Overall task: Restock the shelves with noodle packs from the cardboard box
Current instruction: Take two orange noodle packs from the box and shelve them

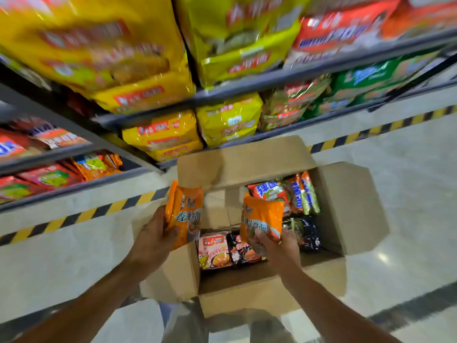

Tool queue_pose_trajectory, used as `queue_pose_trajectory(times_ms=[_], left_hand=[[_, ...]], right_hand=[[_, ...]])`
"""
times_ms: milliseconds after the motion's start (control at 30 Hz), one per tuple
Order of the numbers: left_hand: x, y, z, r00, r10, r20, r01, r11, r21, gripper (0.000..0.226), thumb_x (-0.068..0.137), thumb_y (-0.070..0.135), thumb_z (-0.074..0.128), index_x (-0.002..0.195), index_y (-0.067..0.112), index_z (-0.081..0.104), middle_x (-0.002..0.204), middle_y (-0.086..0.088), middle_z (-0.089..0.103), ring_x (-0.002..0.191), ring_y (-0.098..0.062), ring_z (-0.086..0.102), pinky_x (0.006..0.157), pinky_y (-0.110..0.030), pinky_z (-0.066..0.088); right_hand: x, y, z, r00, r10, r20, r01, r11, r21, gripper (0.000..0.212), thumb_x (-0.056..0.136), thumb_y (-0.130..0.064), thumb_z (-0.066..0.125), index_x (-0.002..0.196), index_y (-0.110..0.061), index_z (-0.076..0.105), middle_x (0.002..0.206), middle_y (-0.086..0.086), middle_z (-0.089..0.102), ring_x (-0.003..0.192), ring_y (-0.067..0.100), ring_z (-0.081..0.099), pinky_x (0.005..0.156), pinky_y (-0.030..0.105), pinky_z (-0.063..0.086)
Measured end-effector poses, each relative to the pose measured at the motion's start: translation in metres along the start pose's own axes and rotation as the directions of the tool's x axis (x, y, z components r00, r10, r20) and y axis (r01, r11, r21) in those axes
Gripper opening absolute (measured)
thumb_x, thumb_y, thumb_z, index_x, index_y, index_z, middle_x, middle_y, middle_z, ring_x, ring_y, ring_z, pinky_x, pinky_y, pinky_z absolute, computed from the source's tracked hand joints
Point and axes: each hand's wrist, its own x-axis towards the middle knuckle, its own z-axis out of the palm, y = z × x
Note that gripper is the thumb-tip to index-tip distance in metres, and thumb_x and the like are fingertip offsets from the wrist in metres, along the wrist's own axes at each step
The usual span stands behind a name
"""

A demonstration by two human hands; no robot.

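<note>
Both hands hold stock: left hand (155,235), fingers and thumb curled round the lower edge of an orange noodle pack (185,212), possibly two stacked, held upright over the left flap of the cardboard box (351,209); right hand (277,246), pinching the bottom of a second orange pack (262,219), tilted, above the open box interior. Box: brown, all four flaps folded outward, standing on a pale polished floor (408,184) just in front of the shelves (247,85). Contents visible inside: one pink pack (214,250) and one black pack (241,248) lying flat near the front wall; a red-and-blue pack (270,191) and several packs standing on edge (305,191) at the far right; dark packs (308,233) below them; bare cardboard bottom showing at the far left of the interior. Shelving: grey metal tiers, blurred at the top, carrying large yellow multipacks (160,134), lime-yellow multipacks (230,120), gold packs (291,105), green packs (366,78) and red-orange packs (346,28); a neighbouring unit at left carries red and orange packs (49,177). Yellow-and-black hazard tape (74,216) runs along the base of the shelving.
</note>
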Motion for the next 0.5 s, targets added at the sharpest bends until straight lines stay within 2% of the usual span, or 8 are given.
queue_pose_trajectory(times_ms=[33,100,200,267,333,367,433,500], left_hand=[[-0.02,0.015,-0.019,0.999,0.037,0.013,-0.037,0.998,-0.044,0.038,0.093,0.043,0.057,0.129,0.036,0.045,0.111,0.024,0.066,0.1,-0.003,0.065,0.079,-0.015,0.047],[-0.058,0.043,-0.056,0.996,0.09,0.02,-0.088,0.994,-0.07,0.039,0.088,0.059,0.055,0.123,0.044,0.044,0.104,0.038,0.065,0.098,0.009,0.064,0.076,-0.006,0.047],[-0.115,0.076,-0.108,0.991,0.131,0.02,-0.129,0.988,-0.088,0.062,0.08,0.062,0.057,0.132,0.031,0.046,0.114,0.012,0.068,0.102,-0.004,0.066,0.084,-0.024,0.053],[-0.152,0.094,-0.139,0.984,0.18,0.009,-0.178,0.977,-0.12,0.079,0.075,0.073,0.058,0.134,0.023,0.046,0.115,0.005,0.066,0.099,0.003,0.065,0.08,-0.015,0.051],[-0.188,0.112,-0.165,0.98,0.198,-0.009,-0.197,0.97,-0.145,0.063,0.086,0.059,0.06,0.135,0.022,0.046,0.12,0.002,0.065,0.1,0.005,0.064,0.081,-0.013,0.051],[-0.205,0.118,-0.175,0.979,0.205,-0.013,-0.204,0.966,-0.16,0.05,0.093,0.041,0.061,0.136,0.023,0.045,0.123,0.0,0.064,0.101,0.003,0.064,0.086,-0.02,0.053],[-0.236,0.125,-0.193,0.974,0.221,-0.058,-0.228,0.956,-0.186,0.046,0.095,0.018,0.06,0.138,0.024,0.045,0.127,-0.001,0.063,0.104,0.002,0.063,0.095,-0.034,0.052],[-0.261,0.131,-0.209,0.966,0.249,-0.076,-0.259,0.946,-0.194,0.048,0.094,0.025,0.062,0.14,0.024,0.047,0.13,0.001,0.063,0.111,-0.002,0.063,0.097,-0.037,0.051]], right_hand=[[-0.026,-0.018,-0.011,0.999,-0.048,0.003,0.048,0.998,0.038,0.006,0.087,-0.013,0.075,0.085,-0.012,0.069,0.072,0.001,0.07,0.06,0.007,0.067,0.052,0.023,0.056],[-0.078,-0.051,-0.032,0.995,-0.088,0.041,0.085,0.995,0.053,0.012,0.09,-0.009,0.069,0.086,-0.019,0.066,0.07,-0.005,0.07,0.06,0.003,0.066,0.056,0.02,0.054],[-0.147,-0.085,-0.057,0.992,-0.078,0.096,0.075,0.996,0.041,0.01,0.094,-0.019,0.066,0.099,-0.014,0.072,0.084,0.0,0.074,0.071,0.001,0.07,0.061,0.013,0.051],[-0.19,-0.108,-0.071,0.993,-0.09,0.075,0.084,0.993,0.083,0.016,0.094,-0.023,0.066,0.102,-0.011,0.073,0.087,0.002,0.075,0.074,0.001,0.071,0.059,0.008,0.048],[-0.231,-0.131,-0.082,0.992,-0.12,0.028,0.117,0.99,0.082,0.017,0.092,-0.032,0.067,0.099,-0.019,0.075,0.09,0.002,0.077,0.084,0.008,0.072,0.066,0.013,0.049],[-0.248,-0.139,-0.087,0.989,-0.148,0.002,0.147,0.985,0.095,0.016,0.092,-0.034,0.068,0.099,-0.021,0.075,0.093,-0.002,0.077,0.087,0.006,0.071,0.071,0.016,0.049],[-0.281,-0.152,-0.095,0.978,-0.207,-0.03,0.209,0.967,0.144,0.017,0.092,-0.03,0.069,0.105,-0.021,0.074,0.099,-0.009,0.076,0.091,-0.002,0.069,0.075,0.012,0.048],[-0.31,-0.164,-0.103,0.964,-0.262,-0.049,0.267,0.947,0.176,0.02,0.092,-0.027,0.069,0.109,-0.019,0.073,0.1,-0.009,0.076,0.095,0.0,0.07,0.077,0.011,0.05]])
